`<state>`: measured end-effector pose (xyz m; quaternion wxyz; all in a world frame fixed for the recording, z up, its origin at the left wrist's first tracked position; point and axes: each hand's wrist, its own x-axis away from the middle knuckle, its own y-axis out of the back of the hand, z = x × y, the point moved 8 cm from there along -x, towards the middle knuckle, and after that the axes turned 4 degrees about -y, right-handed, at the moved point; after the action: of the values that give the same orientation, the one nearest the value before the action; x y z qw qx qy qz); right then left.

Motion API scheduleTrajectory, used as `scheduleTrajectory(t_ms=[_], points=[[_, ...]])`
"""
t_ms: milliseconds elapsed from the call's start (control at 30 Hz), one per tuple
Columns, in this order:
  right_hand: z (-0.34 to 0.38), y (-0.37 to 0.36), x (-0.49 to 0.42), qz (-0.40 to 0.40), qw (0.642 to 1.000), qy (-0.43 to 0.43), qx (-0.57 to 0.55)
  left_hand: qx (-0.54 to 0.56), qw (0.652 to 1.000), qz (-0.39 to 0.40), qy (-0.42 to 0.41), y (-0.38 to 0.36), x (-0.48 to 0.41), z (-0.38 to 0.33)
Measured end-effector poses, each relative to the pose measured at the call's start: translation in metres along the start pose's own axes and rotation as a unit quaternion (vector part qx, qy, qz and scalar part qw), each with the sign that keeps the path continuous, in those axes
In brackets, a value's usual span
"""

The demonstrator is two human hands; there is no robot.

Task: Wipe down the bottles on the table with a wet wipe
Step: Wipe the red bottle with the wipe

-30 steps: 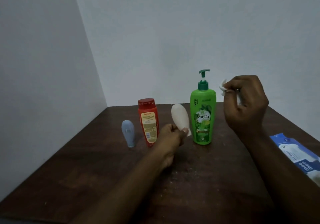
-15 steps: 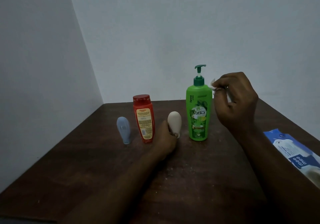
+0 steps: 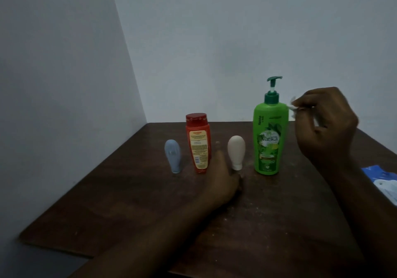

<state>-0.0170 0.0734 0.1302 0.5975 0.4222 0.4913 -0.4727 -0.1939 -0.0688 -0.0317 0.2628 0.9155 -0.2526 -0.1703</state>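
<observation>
**Cream tube back down, wipe closing on the pump bottle**

A second ago the left grip (image 3: pixel 223 181) held the cream tube (image 3: pixel 236 151) tilted off the counter (image 3: pixel 129 202). Now the tube stands on its cap in the row, and the left grip has let go and is pulling back toward the near edge. It is motion-blurred, but its fingers look loosely spread and hold nothing. I take that as one bottle finished.

The right grip (image 3: pixel 326 127) still pinches the bunched wet wipe (image 3: pixel 293 109) between thumb and fingertips. It has come in beside the green Vatika pump bottle (image 3: pixel 269 140), with the wipe at the bottle's right shoulder; I cannot tell whether it touches. I judge the pump bottle is next in line.

The four containers stand upright in a line across the far half of the counter. From left they are the blue tube (image 3: pixel 173 156), the red bottle (image 3: pixel 198 144), the cream tube and the green bottle. All are opaque, so I cannot see how full they are. The red cap is shut, both tubes rest cap-down, and the pump head is raised. The blue wipe pack (image 3: pixel 384 183) lies at the right edge, cut off by the frame, so I cannot tell whether its flap is open.
</observation>
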Motion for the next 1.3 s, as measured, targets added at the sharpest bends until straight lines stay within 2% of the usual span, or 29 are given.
scheduleTrajectory(t_ms=[167,233,333,400,433,500,567,667,733,800,900,1000,1100,1200,1300], points=[[-0.003,0.003,-0.001,-0.007,1.000,-0.001,0.015,0.059,0.991,-0.052,-0.107,0.019,0.055,-0.015],[-0.006,0.002,0.000,-0.006,1.000,-0.005,0.012,0.043,0.979,-0.108,-0.165,0.044,0.071,-0.032],[-0.008,-0.001,0.002,-0.004,1.000,-0.015,0.008,-0.008,0.946,-0.239,-0.221,0.104,0.061,-0.048],[-0.009,-0.003,0.003,0.003,1.000,-0.015,0.009,-0.028,0.926,-0.309,-0.215,0.144,0.039,-0.056],[-0.009,-0.003,0.003,0.006,1.000,-0.014,0.008,-0.022,0.926,-0.320,-0.198,0.159,0.026,-0.058],[-0.008,-0.004,0.003,0.011,1.000,-0.014,0.008,-0.028,0.948,-0.276,-0.155,0.173,-0.003,-0.055],[-0.007,-0.006,0.004,0.021,1.000,-0.019,0.007,-0.090,0.968,-0.182,-0.148,0.173,-0.024,-0.055],[-0.003,-0.014,0.003,0.053,0.998,-0.037,-0.008,-0.155,0.975,-0.046,-0.150,0.158,-0.039,-0.058],[0.000,-0.021,0.002,0.081,0.995,-0.049,-0.022,-0.158,0.975,-0.012,-0.158,0.152,-0.043,-0.062],[0.003,-0.027,0.004,0.106,0.992,-0.058,-0.033,-0.134,0.976,-0.022,-0.168,0.150,-0.043,-0.062],[0.010,-0.037,0.010,0.130,0.989,-0.055,-0.036,-0.040,0.984,-0.037,-0.170,0.150,-0.042,-0.056],[0.018,-0.043,0.011,0.146,0.987,-0.053,-0.048,0.115,0.979,-0.050,-0.159,0.154,-0.042,-0.066],[0.028,-0.051,0.015,0.161,0.984,-0.064,-0.050,0.252,0.961,0.004,-0.112,0.137,-0.045,-0.071],[0.039,-0.066,0.013,0.178,0.980,-0.076,-0.037,0.365,0.928,0.041,-0.055,0.114,-0.049,-0.063],[0.047,-0.077,-0.006,0.180,0.979,-0.078,-0.046,0.394,0.917,0.040,-0.044,0.106,-0.053,-0.054]])
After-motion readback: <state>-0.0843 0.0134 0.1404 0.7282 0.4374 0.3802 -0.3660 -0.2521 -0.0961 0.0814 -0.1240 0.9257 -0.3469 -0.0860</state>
